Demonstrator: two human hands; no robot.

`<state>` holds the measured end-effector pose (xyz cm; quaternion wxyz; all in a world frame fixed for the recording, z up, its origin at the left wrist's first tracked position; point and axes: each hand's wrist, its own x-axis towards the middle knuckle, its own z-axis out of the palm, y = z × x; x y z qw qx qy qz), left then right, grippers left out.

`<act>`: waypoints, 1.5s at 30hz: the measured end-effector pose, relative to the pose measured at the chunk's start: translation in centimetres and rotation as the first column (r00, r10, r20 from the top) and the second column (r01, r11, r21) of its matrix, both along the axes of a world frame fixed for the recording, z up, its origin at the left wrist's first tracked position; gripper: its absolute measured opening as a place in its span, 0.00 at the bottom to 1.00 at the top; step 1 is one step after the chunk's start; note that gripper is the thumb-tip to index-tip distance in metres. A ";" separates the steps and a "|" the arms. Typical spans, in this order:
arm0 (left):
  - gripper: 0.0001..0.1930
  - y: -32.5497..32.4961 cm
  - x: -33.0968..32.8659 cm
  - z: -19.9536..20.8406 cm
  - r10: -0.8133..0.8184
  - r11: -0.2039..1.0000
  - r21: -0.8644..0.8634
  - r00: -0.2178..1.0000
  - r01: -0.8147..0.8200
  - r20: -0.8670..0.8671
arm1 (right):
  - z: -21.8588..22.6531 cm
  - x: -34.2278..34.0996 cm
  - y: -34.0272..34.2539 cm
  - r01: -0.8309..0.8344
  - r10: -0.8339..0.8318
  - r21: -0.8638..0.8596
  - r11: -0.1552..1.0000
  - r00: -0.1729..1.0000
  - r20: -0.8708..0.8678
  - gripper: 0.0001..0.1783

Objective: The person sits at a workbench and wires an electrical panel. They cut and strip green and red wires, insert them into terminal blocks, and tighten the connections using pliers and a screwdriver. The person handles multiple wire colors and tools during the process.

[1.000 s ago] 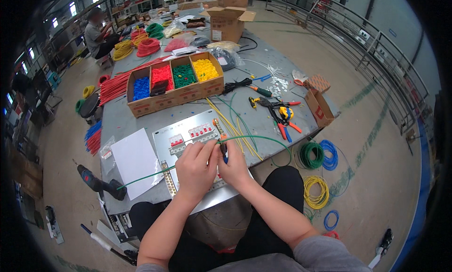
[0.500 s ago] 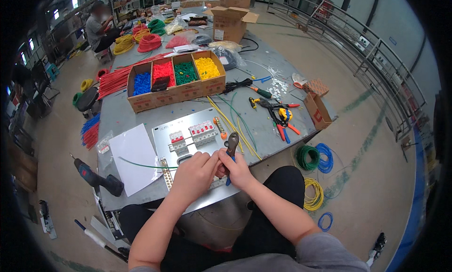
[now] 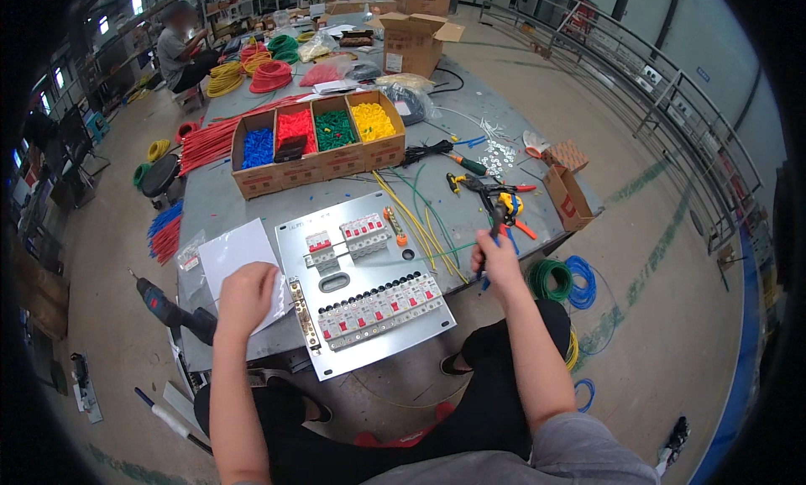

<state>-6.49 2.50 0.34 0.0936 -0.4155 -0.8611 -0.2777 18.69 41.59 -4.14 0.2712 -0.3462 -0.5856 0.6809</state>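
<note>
When reading outward from the centre of the frame, begin with the metal plate [image 3: 369, 275], set on the near end of the worktable [image 3: 214, 208] and overhanging its edge. On it, note a long lower row of breakers [image 3: 382, 312] with red switches, two smaller breaker groups [image 3: 363, 237] above, and a brass terminal strip [image 3: 304, 317] along the left edge. Right of the plate, see the right hand [image 3: 501, 262] closed around dark-headed pliers [image 3: 498, 222] with blue handles, head pointing up. Beside that hand, note a green wire [image 3: 453, 251] slanting toward the plate; cannot tell whether gripped. At left centre, over the white paper [image 3: 239, 248], find the left hand [image 3: 246, 293] raised, fingers curled; cannot tell whether empty or holding something. Judge the step in hand as wire preparation, probably sizing or trimming beside the plate. Judge the next move to call for a steady hold on the wire and clearance between pliers and loose hand tools [image 3: 510, 204]. Farther out, locate the sectioned cardboard box [image 3: 294, 175] at upper centre, the cordless drill [image 3: 168, 307] at lower left, and wire coils [image 3: 549, 279] at lower right.
</note>
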 end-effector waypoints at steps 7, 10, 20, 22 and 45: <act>0.11 -3.4 0.8 -0.5 0.120 0.993 -0.028 0.992 -0.118 0.047 | -2.7 1.3 2.5 0.192 -0.194 0.055 0.980 0.980 0.047 0.20; 0.11 -1.6 1.7 -1.5 0.009 0.999 -0.053 0.991 -0.002 0.133 | -7.7 2.1 6.4 0.005 -0.194 0.404 0.915 0.882 0.429 0.29; 0.12 -2.9 1.9 -1.4 -0.037 0.994 -0.097 0.992 0.048 0.120 | -7.8 -0.8 5.0 -0.326 -0.155 0.435 0.839 0.623 0.766 0.30; 0.12 -1.6 2.4 -0.9 -0.052 0.994 -0.086 0.986 0.066 0.162 | -8.7 -0.2 7.6 -0.370 -0.206 0.499 0.784 0.603 0.771 0.30; 0.10 5.5 13.5 -7.4 -0.431 0.902 -0.060 0.901 0.428 -0.052 | -25.7 41.5 1.8 0.387 -0.546 0.390 0.835 0.499 0.673 0.21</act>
